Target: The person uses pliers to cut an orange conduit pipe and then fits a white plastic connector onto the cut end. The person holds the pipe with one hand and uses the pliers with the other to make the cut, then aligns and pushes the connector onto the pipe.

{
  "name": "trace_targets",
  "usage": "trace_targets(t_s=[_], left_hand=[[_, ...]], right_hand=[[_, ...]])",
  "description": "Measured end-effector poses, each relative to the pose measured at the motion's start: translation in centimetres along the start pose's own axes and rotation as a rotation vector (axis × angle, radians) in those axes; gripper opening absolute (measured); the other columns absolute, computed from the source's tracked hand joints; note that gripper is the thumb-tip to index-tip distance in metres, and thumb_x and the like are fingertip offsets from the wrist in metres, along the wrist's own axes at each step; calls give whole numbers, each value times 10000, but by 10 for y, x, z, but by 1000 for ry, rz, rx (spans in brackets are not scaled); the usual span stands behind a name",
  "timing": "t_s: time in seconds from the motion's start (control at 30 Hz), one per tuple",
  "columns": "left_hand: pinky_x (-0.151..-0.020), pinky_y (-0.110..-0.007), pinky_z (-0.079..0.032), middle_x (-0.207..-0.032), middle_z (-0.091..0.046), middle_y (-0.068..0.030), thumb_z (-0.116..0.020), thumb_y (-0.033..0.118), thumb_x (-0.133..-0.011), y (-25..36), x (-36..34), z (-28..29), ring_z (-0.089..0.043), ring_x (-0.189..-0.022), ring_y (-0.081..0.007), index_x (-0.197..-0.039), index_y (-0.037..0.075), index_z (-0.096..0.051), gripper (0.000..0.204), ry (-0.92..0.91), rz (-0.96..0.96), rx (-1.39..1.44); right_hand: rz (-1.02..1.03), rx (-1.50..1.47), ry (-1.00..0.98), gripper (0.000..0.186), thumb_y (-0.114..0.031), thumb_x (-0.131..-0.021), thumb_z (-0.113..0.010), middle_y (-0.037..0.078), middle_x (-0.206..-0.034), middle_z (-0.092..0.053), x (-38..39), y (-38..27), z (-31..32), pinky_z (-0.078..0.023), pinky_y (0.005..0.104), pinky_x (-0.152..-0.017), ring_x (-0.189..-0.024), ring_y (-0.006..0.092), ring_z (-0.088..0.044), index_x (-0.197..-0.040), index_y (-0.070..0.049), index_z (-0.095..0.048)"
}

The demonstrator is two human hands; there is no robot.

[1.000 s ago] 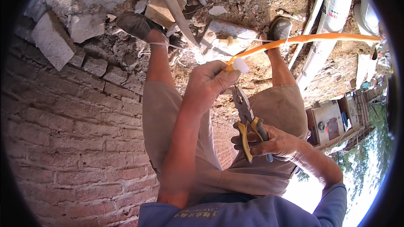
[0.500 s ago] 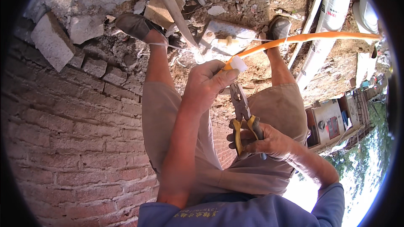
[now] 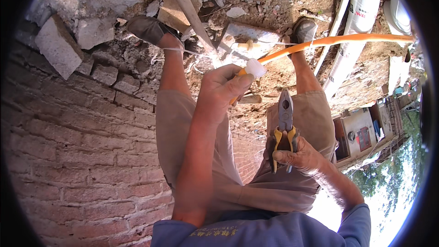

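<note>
My left hand [image 3: 226, 87] is closed around an orange hose or cable [image 3: 329, 41], which runs in from the far right. By the thumb and forefinger, a rounded white piece [image 3: 255, 68] covers part of the orange line; whether it is a wrap or a cap, I cannot make out. A short orange bit shows below the fingers. To the right, my right hand [image 3: 299, 153] grips combination pliers [image 3: 286, 114] with yellow and dark handles. Their jaws point away from me, look closed and stand apart from the orange line.
A brick wall [image 3: 82, 155] fills the left side. Loose blocks [image 3: 59, 48], rubble and a wooden handle [image 3: 187, 9] lie beyond my feet. Large white pipes [image 3: 361, 9] run along the right. A thin pale cord stretches between my ankles.
The pliers have moved right and away from the white piece, and their jaws and handles have come together. The white piece looks rounder now. My left hand has barely moved.
</note>
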State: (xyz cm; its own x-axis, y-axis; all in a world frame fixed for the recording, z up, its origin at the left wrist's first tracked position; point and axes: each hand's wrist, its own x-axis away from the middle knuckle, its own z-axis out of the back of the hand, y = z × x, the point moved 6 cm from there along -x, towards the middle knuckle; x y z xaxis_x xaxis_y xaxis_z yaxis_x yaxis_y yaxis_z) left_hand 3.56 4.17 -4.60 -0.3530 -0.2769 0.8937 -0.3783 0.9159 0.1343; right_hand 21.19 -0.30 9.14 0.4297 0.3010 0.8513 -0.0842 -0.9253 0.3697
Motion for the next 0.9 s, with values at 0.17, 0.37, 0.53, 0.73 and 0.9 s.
trace_targets(t_s=[0.17,0.37,0.53,0.73,0.9], left_hand=[[-526,-218,-318,-709,-575,13,-723,294,-918,0,-1,-5,-465,-596,-44,-977,-31,-695,331,-54,-29,30],[-545,-208,-321,-724,-584,16,-728,335,-913,2,2,-11,-464,-617,-39,-1014,-34,-698,384,-79,-46,23],[-555,-200,-323,-736,-586,27,-734,346,-906,0,3,-9,-470,-637,-27,-1030,-30,-700,397,-94,-17,22],[-575,-211,-343,-752,-593,21,-734,317,-907,0,7,-9,-487,-661,-40,-1033,-28,-701,368,-109,-20,37],[-621,-225,-403,-784,-619,-2,-729,258,-916,-6,8,-12,-532,-700,-62,-1034,-39,-696,321,-166,31,51]], right_hand=[[375,-48,261,453,-380,-897,-772,53,-921,-644,-37,-47,4,-524,283,-742,-844,148,-641,-1123,-25,-604],[371,-374,148,503,-405,-961,-682,65,-1044,-647,-75,-45,-6,-556,326,-827,-933,168,-648,-1256,-13,-570],[320,-385,123,514,-380,-948,-703,79,-1106,-653,-74,-51,-16,-571,354,-861,-978,182,-660,-1280,-14,-562],[117,-470,31,437,-279,-920,-749,78,-1035,-664,-76,-48,-11,-588,373,-827,-919,205,-681,-1238,-35,-575],[-33,-489,-54,420,-230,-895,-772,94,-985,-677,-77,-36,1,-587,381,-810,-892,239,-688,-1216,-33,-586]])
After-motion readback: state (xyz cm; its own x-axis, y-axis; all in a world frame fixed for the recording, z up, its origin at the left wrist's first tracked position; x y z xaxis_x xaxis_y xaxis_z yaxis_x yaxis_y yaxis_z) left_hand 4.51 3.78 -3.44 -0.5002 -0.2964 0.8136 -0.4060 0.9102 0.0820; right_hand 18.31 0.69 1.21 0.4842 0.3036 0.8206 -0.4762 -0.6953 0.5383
